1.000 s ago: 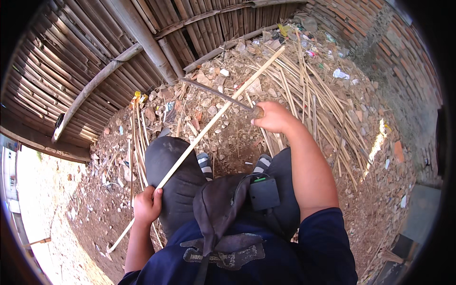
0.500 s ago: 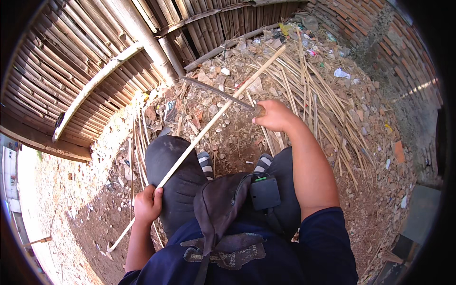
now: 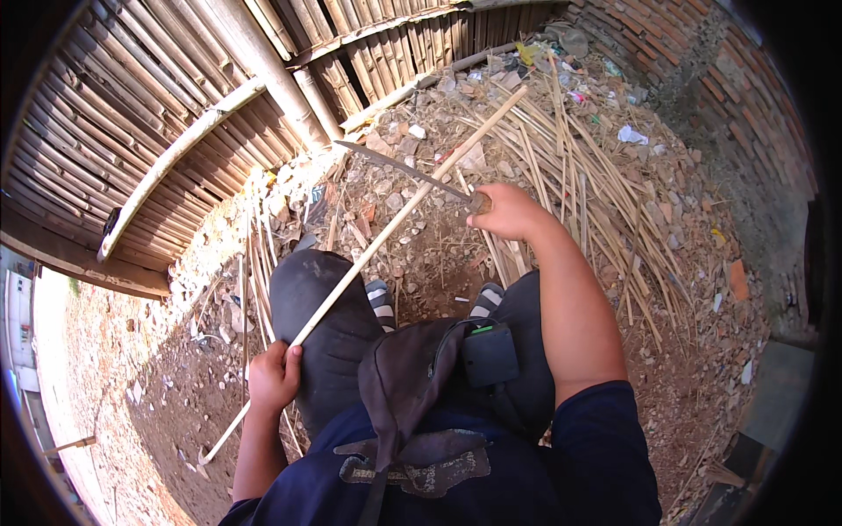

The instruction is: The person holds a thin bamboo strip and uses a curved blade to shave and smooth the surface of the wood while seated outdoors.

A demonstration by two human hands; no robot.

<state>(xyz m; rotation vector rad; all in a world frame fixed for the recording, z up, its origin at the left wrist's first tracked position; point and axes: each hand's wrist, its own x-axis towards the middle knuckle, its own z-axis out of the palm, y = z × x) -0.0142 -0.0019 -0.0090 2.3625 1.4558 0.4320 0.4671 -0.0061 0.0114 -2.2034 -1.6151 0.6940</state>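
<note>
My left hand (image 3: 274,375) is closed round a long pale bamboo stick (image 3: 386,235) at my left knee. The stick slants up and away to the right, across my left thigh, and its near end sticks out behind the hand toward the ground. In my right hand (image 3: 507,213) is the wooden handle of a long knife (image 3: 381,159), fingers wrapped round it. The dark, narrow blade points to the far left and crosses the upper part of the stick, appearing to touch it.
Many split bamboo sticks (image 3: 605,219) lie heaped on the right; a smaller bundle (image 3: 256,263) lies beside my left knee. Rubble and litter cover the ground. A bamboo-slat wall (image 3: 96,114) stands far left, a brick wall (image 3: 737,105) far right. A black box (image 3: 491,356) hangs at my lap.
Both hands, the knife and the stick stay almost exactly where they were. Only the light on the bamboo wall and ground looks a little brighter.
</note>
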